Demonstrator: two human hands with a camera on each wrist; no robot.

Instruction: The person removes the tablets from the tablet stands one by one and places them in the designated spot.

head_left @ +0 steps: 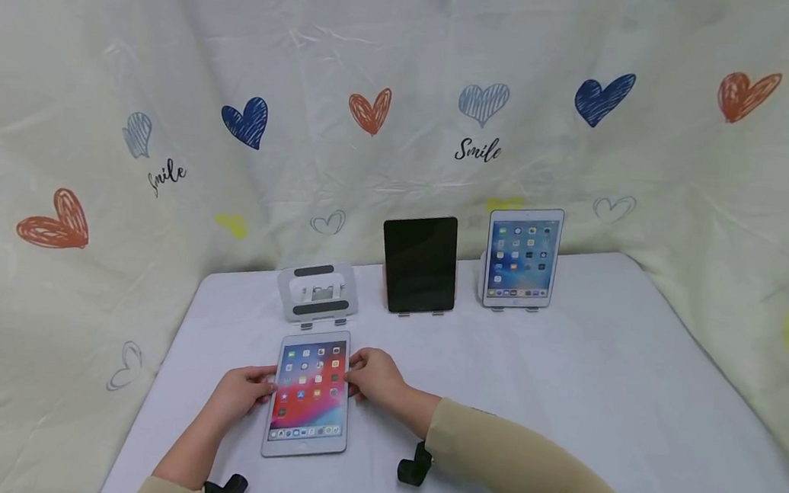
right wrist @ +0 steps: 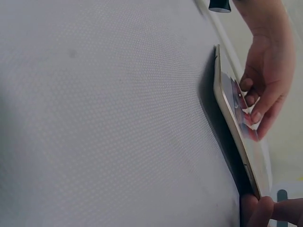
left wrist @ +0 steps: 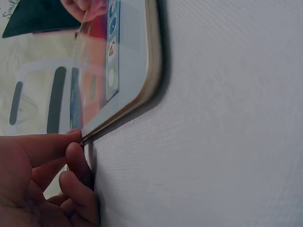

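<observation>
A white tablet with a lit red and blue home screen is held screen up at the front left of the table. My left hand pinches its left edge between thumb and fingers. At the opposite edge, my right hand grips it the same way. A dark shadow lies under the tablet in the right wrist view, where its near side looks slightly raised from the cloth. Just beyond the tablet's top edge is a grey-white tablet stand with dark pads and two small front hooks.
Behind, a dark-screened tablet leans upright on a stand, and right of it another white tablet with a lit blue screen does too. A white cloth covers the table. A curtain printed with hearts hangs along the back.
</observation>
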